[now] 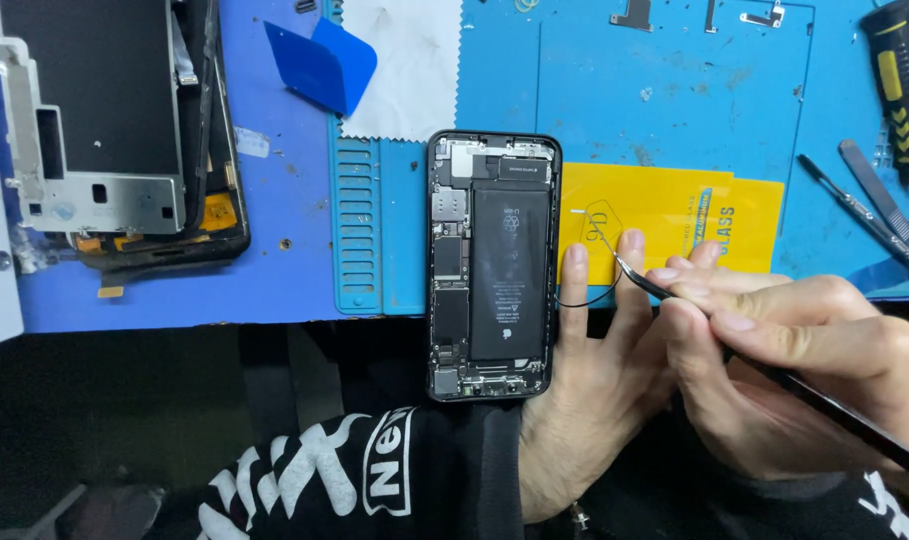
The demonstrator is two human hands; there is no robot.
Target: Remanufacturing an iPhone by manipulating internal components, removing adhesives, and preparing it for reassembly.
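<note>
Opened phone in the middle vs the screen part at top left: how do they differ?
The opened phone shows a black battery and circuit boards inside a dark frame; the screen part shows a silver metal plate with orange ribbon cables at its lower edge. The phone hangs over the blue mat's near edge, steadied by the left hand; the screen part lies untouched. Both lie with their insides up.

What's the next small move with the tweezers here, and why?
Probably keep drawing the thin black strip slowly outward and low, away from the opened phone. The tweezers in the right hand grip its end near the phone's right edge, and it curves back toward the battery. The left hand steadies the phone's side, so a gentle pull looks safest.
</note>
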